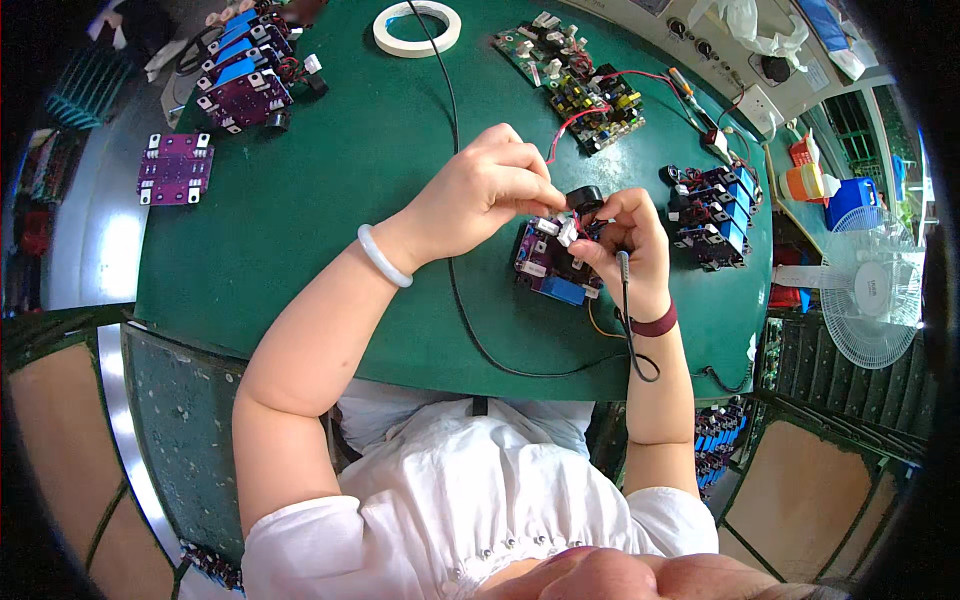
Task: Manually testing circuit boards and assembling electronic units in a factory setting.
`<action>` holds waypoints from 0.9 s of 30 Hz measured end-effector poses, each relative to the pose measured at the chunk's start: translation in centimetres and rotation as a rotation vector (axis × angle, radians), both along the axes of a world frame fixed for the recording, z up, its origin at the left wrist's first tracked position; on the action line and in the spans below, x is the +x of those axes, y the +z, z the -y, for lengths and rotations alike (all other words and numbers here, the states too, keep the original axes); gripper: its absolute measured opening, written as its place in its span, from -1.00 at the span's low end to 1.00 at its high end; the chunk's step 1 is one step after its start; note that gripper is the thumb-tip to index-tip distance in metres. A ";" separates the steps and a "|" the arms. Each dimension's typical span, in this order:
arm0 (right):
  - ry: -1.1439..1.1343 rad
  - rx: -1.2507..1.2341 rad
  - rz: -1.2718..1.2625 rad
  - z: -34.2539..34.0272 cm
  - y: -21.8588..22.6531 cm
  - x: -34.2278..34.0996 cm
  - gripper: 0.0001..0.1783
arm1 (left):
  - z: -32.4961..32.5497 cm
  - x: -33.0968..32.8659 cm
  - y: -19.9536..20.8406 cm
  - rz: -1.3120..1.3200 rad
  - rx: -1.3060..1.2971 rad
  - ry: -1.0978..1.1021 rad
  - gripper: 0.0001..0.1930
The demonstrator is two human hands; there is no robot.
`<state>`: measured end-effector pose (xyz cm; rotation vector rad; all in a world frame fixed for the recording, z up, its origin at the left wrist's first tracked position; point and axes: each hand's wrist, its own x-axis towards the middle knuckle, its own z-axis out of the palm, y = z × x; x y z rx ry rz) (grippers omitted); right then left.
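My left hand (500,185) reaches in from the left with thumb and fingers pinched beside a white plug connector (568,232). What sits between those fingertips is too small to make out. My right hand (635,245) has its thumb and forefinger closed on the white connector and its short wires. Just below both hands lies a purple circuit board (540,262) with white sockets and a blue block (563,290). A round black part (585,198) shows between the hands. Against the right palm rests a slim grey-tipped cable end (624,265), its black lead looping over the wrist.
A black cable (455,230) crosses the green table (330,150). Purple boards (240,85) are stacked far left, near a bare board (175,170). A tape roll (417,28), component-filled boards (595,105), more purple boards (715,215) and a white fan (870,288) stand around.
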<state>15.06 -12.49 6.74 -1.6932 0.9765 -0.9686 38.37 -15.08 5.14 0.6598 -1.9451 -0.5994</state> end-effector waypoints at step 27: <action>-0.041 -0.092 -0.107 0.0 0.0 0.9 -0.55 | -0.4 0.1 0.4 0.116 -0.211 0.126 -0.85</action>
